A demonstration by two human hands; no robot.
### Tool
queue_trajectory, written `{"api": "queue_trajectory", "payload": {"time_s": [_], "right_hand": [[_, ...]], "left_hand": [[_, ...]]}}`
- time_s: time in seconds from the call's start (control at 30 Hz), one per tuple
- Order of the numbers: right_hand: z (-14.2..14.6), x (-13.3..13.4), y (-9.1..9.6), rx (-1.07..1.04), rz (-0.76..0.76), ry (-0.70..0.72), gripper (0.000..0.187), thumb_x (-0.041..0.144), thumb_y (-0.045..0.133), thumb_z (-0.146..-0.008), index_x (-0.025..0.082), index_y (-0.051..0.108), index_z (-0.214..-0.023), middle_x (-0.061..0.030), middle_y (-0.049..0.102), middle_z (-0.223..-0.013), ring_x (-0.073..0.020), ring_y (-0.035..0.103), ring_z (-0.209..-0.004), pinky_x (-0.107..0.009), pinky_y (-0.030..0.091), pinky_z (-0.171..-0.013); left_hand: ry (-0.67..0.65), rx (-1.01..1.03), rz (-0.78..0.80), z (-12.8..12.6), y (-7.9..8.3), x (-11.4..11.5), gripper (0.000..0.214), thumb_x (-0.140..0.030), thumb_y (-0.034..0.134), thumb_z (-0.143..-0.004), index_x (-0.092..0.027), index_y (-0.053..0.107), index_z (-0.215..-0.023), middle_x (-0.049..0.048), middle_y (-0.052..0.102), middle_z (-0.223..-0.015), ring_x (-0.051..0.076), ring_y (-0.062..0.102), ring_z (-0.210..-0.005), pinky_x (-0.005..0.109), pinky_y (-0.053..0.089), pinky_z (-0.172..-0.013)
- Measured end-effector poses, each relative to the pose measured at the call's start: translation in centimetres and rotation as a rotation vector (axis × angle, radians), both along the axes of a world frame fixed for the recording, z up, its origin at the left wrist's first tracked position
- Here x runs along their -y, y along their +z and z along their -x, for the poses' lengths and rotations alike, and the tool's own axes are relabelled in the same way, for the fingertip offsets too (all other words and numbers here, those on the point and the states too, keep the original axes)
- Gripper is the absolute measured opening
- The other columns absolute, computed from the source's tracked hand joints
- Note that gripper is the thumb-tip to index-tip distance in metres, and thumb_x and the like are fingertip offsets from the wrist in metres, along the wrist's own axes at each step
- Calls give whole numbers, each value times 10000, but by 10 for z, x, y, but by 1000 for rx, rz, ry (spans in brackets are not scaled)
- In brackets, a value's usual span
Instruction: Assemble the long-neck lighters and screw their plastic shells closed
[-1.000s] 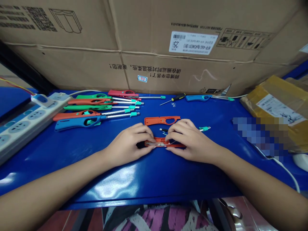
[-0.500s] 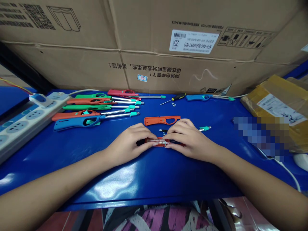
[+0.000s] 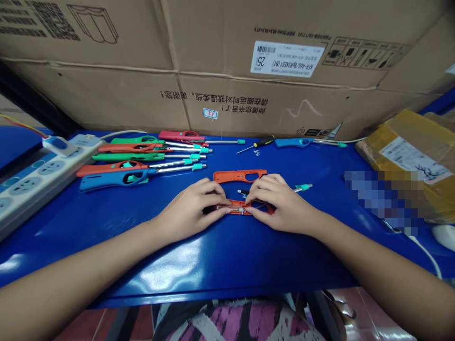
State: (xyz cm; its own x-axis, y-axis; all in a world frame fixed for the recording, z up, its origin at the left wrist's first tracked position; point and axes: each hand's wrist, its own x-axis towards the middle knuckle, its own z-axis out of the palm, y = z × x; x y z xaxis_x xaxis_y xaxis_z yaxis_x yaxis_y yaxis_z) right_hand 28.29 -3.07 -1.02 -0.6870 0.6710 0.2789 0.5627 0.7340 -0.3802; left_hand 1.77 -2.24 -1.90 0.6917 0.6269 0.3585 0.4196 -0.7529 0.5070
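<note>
In front of me an orange lighter shell half lies open side up on the table. A clear fuel tank with a whitish valve end sits in it. My left hand pinches the left end of the tank and shell, thumb below and fingers above. My right hand is closed on the shell's right part beside the valve, hiding some of it. Just behind lie a small black part and the other orange shell half. A metal lighter tube with a green tip pokes out beyond my right hand.
Several assembled lighters lie at the left near a white power strip. Behind are a screwdriver and a blue lighter. A taped carton stands at right; a large cardboard box walls off the back.
The clear tank now sits lower in the orange shell half. My right fingers have shifted slightly right, uncovering more of the shell's middle and right end.
</note>
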Motion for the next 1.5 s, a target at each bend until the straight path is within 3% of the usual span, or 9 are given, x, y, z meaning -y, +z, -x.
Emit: {"api": "queue_trajectory", "payload": {"time_s": [0.37, 0.67, 0.9, 1.13, 1.5], "right_hand": [[5, 6, 4, -53, 103, 7, 76, 288, 692, -899, 230, 679, -948, -20, 621, -987, -186, 573, -1019, -393, 314, -984], [3, 4, 3, -139, 246, -35, 79, 274, 631, -961, 219, 664, -914, -19, 588, -985, -169, 567, -1011, -385, 332, -988], [5, 1, -3, -101, 179, -38, 53, 279, 696, -926, 228, 703, -913, -15, 609, -982, -179, 581, -1027, -400, 297, -1006], [4, 2, -2, 3, -18, -46, 100, 285, 629, -971, 218, 689, -926, -29, 630, -975, -187, 579, -997, -410, 292, -982], [4, 2, -1, 19, -44, -41, 119, 290, 605, -985, 214, 680, -932, -36, 635, -974, -189, 575, -991, -412, 307, -982]], "left_hand": [[-86, 146, -171, 0, 5, 2, 183, -159, 690, -925, -184, 729, -1102, 45, 741, -998, 151, 660, -903, 282, 531, -838], [-87, 78, -214, 2, 1, 0, 169, -213, 679, -941, -177, 735, -1096, 58, 751, -961, 175, 675, -876, 321, 527, -808], [-74, 32, -173, 1, -1, -2, 178, -258, 664, -956, -204, 749, -1102, 46, 758, -954, 186, 662, -887, 336, 528, -820], [-26, -6, -41, 0, 0, -2, 181, -287, 641, -968, -227, 768, -1082, 56, 712, -960, 188, 630, -896, 335, 529, -825], [-29, -3, -64, 0, 0, 0, 178, -277, 613, -982, -213, 752, -1073, 58, 698, -1012, 183, 639, -925, 329, 535, -853]]}}
